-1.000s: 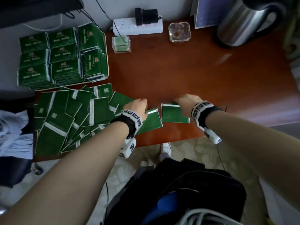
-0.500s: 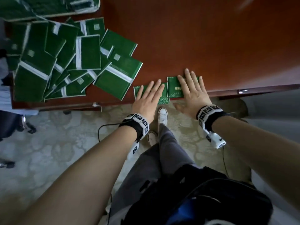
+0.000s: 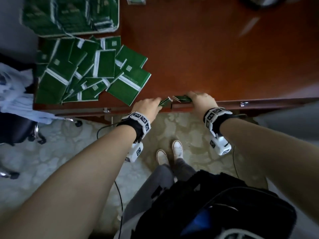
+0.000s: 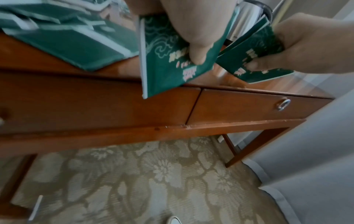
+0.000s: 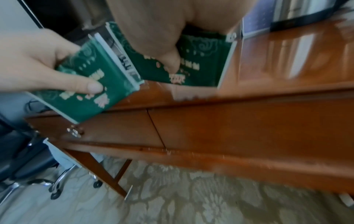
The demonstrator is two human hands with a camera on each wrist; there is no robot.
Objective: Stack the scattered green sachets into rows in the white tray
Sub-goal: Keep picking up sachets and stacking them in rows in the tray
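My left hand (image 3: 158, 103) pinches one green sachet (image 3: 164, 101) at the desk's front edge, thumb on its printed face (image 4: 168, 60). Beside it my right hand (image 3: 190, 98) pinches a second sachet (image 3: 181, 99), which shows in the right wrist view (image 5: 201, 60) tilted up off the wood. The two sachets nearly meet corner to corner. A loose pile of several green sachets (image 3: 93, 71) lies on the desk's left part. Beyond it the white tray (image 3: 118, 23) holds stacked rows of sachets; its far part is cut off.
The desk is red-brown wood (image 3: 207, 57) with two drawers and metal pulls (image 4: 283, 104) below the edge. A dark chair (image 3: 15, 128) with pale cloth stands at the left. My feet (image 3: 177, 148) are on patterned carpet. A black bag (image 3: 215, 204) hangs at my front.
Half a second ago both hands lay flat on two sachets at the desk edge. Now each hand has curled round its sachet and tipped it up off the edge.
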